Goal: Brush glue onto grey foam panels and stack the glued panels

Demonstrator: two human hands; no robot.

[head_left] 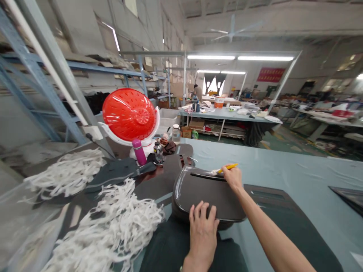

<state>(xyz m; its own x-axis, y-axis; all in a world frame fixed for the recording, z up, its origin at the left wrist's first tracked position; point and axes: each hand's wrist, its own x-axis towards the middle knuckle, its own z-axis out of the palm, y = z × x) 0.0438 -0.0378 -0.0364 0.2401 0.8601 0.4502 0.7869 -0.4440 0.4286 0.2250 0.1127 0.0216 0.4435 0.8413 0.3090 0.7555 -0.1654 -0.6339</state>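
A dark brown rounded leather piece (198,192) with a slot near its far edge lies on the grey-blue table (283,170) in front of me. My left hand (202,226) rests flat on its near edge, fingers stretched out. My right hand (233,177) is closed around a yellow pen-like tool (228,167), its tip at the far edge of the piece beside the slot.
Heaps of white paper strips (113,226) lie at left over dark cut pieces (119,170). A red fan (127,115), a pink bottle (139,152) and small jars (158,151) stand behind. More dark flat pieces (283,219) lie at right. Work tables and a person are far back.
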